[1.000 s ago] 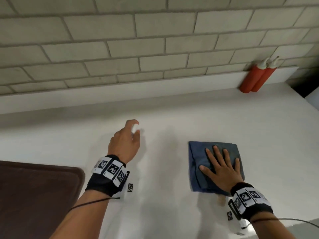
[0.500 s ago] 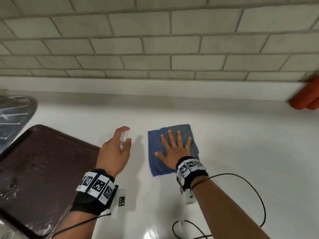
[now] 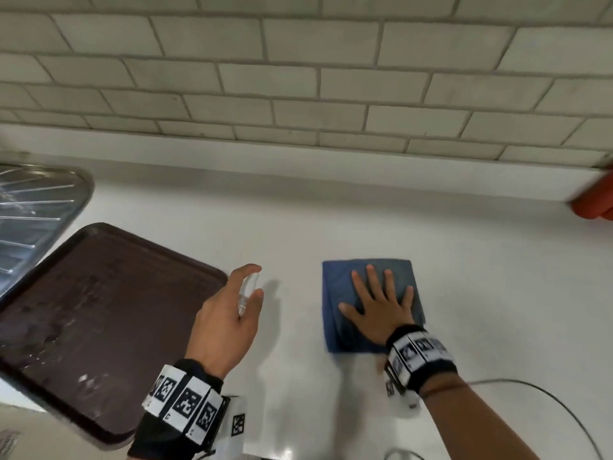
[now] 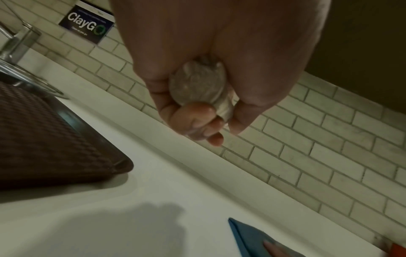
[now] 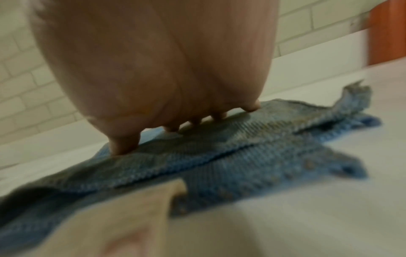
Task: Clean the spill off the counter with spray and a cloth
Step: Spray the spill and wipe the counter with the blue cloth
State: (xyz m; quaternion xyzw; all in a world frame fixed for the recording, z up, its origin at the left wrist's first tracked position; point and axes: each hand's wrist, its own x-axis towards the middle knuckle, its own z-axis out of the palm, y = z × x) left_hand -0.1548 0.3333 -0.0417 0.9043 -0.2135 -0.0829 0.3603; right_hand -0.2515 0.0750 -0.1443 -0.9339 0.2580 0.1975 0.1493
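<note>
The right hand (image 3: 381, 308) lies flat, fingers straight, on the cloth (image 3: 338, 287) mid-counter (image 3: 481, 277). The left hand (image 3: 225, 323) is curled round the bottle (image 3: 247, 292).

Cloth (image 3: 338, 287) ribbed knit (blue); counter (image 3: 464, 260) glossy, smooth; bottle (image 3: 247, 293) clear plastic.

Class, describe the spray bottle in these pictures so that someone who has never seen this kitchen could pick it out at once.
Start at the white counter below the tiled wall, and find the brown tray on its left side. Just right of the tray's corner, the left hand grips a small spray bottle. It is the only clear, see-through thing there; the cloth beside it is blue and flat.
</note>
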